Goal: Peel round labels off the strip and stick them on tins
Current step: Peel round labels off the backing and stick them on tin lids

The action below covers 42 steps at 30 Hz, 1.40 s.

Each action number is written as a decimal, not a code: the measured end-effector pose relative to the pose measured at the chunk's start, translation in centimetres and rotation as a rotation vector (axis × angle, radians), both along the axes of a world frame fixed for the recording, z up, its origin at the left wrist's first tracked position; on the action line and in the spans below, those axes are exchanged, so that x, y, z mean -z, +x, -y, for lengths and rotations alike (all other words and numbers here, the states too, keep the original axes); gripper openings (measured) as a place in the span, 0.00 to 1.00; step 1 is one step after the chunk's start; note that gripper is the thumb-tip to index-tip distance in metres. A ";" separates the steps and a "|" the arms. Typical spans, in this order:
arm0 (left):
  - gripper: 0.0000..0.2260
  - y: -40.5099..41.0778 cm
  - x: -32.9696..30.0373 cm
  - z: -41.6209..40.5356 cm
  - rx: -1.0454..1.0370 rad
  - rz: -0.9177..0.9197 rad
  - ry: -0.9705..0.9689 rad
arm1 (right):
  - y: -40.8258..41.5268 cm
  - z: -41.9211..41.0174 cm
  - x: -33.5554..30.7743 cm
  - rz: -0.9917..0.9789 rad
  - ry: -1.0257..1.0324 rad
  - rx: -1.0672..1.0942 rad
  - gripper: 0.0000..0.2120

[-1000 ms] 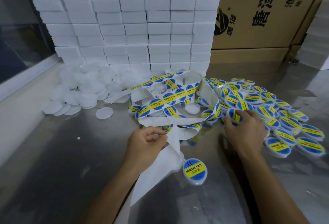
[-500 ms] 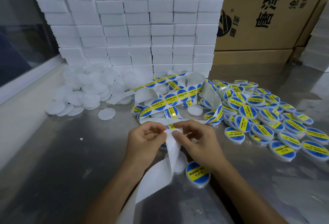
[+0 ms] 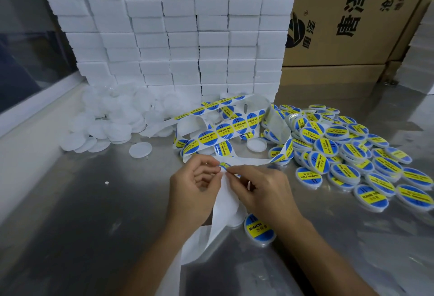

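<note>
1. Fingers of the left hand (image 3: 195, 185) curl and pinch the white strip (image 3: 225, 192) near the middle of the bench (image 3: 70, 225); the fingertips of the right hand (image 3: 263, 190) pinch the edge of a round blue and yellow label (image 3: 224, 166) on this strip, just beside the left thumb.
2. From the hands the bare strip hangs down toward the near edge of the bench; its other part, with labels on it, loops toward the far edge.
3. One labelled tin (image 3: 258, 230) lies flat just under the right wrist, and beside it a white tin is partly hidden behind the strip.
4. Labelled tins in a pile (image 3: 347, 154) cover the right side of the bench; plain white tins (image 3: 110, 119) are heaped at the far left, and one (image 3: 140, 150) lies alone near them.
5. White boxes (image 3: 187, 25) are stacked along the far edge; a brown carton (image 3: 352, 13) stands to the right of them.
</note>
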State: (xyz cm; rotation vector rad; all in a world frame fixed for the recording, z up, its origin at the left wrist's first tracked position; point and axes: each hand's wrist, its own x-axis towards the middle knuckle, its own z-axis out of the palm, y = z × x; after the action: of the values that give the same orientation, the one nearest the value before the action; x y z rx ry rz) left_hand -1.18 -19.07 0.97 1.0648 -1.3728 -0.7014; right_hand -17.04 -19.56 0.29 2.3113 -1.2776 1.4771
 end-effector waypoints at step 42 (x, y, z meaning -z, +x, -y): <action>0.12 10.7 1.7 6.7 -0.692 0.838 0.434 | -2.5 2.0 -0.6 1.028 0.422 -0.073 0.11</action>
State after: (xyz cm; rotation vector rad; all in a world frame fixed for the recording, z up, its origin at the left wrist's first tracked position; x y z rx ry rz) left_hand 9.51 -25.75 -0.69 2.2023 -1.3920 0.0060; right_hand -19.52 -21.60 0.86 1.7553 -1.8414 2.8311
